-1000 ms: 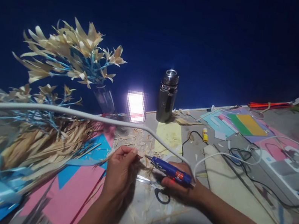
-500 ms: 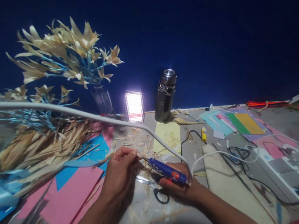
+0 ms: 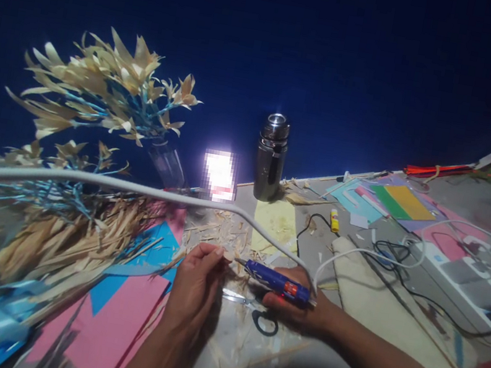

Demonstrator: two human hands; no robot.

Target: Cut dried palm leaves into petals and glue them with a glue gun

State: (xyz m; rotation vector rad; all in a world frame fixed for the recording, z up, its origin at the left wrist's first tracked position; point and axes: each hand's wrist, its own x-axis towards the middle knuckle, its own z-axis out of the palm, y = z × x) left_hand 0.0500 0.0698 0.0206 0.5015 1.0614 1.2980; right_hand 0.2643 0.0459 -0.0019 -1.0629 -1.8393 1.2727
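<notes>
My right hand (image 3: 291,320) is wrapped round a blue glue gun (image 3: 274,280) with a red label and a small red light. The gun's nozzle points left, close to the fingertips of my left hand (image 3: 198,283). My left thumb and fingers are pinched together; a small pale tip shows at them, but I cannot make out what it is. Below the gun, scissors (image 3: 262,322) with black handles lie on the table, partly behind my right hand. Scraps of dry husk (image 3: 222,227) are scattered beyond my hands.
Dried-husk flowers (image 3: 124,88) on blue stems stand at left, above husks (image 3: 49,233) and pink card (image 3: 123,320). A white tube (image 3: 132,188) crosses in front. A dark flask (image 3: 270,163) stands behind; a power strip (image 3: 455,282) with cables lies right.
The glue gun has shifted slightly right, and its nozzle has drawn a little away from my left fingertips. The left hand has barely moved.
</notes>
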